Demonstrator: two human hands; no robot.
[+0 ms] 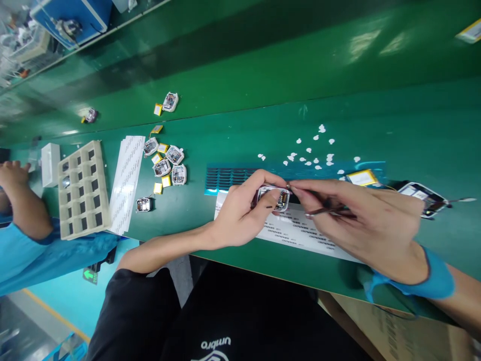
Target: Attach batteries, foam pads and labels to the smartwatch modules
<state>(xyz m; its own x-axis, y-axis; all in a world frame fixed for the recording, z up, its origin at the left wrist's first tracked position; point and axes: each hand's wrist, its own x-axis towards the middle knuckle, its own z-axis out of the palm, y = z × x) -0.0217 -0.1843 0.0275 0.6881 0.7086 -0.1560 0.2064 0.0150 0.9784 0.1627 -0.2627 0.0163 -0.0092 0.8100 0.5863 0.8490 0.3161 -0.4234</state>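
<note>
My left hand grips a small square electronic module in a clear, silver-edged case, its circuitry showing. My right hand holds dark tweezers, their tips at the module's upper edge. Under the hands lies a printed white paper sheet. Nearby are a blue slotted sheet, a yellow flat battery, and scattered white foam pads. Beyond my right hand lies an open device casing.
Several modules and yellow batteries lie on the green bench, beside a white label sheet and a beige compartment tray. A co-worker's hand and blue sleeve are far left. A cardboard box sits below the bench edge.
</note>
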